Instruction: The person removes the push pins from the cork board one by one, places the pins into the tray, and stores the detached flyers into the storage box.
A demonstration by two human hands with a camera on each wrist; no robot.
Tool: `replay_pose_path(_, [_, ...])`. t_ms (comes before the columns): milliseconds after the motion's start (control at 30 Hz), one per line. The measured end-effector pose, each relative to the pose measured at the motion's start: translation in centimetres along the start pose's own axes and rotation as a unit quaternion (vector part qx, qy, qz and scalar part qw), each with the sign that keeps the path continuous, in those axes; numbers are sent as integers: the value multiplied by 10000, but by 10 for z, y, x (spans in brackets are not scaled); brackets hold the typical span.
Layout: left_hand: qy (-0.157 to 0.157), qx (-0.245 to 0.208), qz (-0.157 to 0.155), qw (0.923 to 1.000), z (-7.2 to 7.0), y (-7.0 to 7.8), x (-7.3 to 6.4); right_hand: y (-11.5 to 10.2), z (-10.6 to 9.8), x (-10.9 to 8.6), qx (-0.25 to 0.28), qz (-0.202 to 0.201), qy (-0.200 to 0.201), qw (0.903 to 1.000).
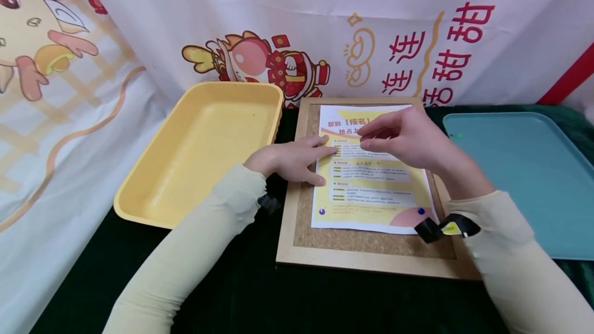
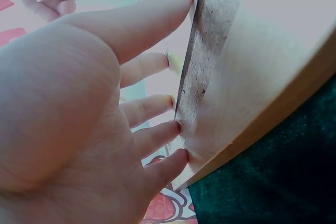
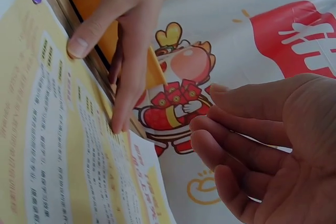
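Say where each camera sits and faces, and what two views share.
Head: worn on the head, facing forward and down at the board and sheet; both arms show.
Left wrist: on that wrist, facing along the palm to the board's edge; left fingers and right fingers show.
Right wrist: on that wrist, facing past its fingers to sheet and cloth; left fingers too.
Shared: head and right wrist both show the left fingers on the sheet.
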State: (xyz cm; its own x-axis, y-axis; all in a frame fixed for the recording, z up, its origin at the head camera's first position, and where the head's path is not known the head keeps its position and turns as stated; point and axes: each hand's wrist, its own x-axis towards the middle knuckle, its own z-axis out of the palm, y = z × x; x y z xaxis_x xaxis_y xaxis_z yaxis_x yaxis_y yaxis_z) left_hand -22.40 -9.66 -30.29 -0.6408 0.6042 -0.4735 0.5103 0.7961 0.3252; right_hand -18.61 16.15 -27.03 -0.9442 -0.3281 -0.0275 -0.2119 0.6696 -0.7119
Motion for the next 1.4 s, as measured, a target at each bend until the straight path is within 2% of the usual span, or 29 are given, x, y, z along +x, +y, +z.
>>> replay_pose_path(400, [26, 14, 35, 10000, -1, -2, 0, -7, 28, 0, 75, -412, -895, 9951])
replay_pose_path(667, [37, 107, 98, 9999, -1, -3, 0, -8, 55, 4, 333, -578, -1676, 9836])
replay_pose_path(967, [21, 223, 215, 9995, -2, -3, 0, -11, 70, 1, 422, -593, -2008, 9769])
replay_pose_path(1167, [17, 277, 243, 9993, -2, -3, 0, -14, 78, -1, 292, -591, -2294, 9711])
replay_pose_path(1400, [31, 311, 188, 9993, -2, -3, 1, -14, 81, 0, 111, -528, -2419, 9688])
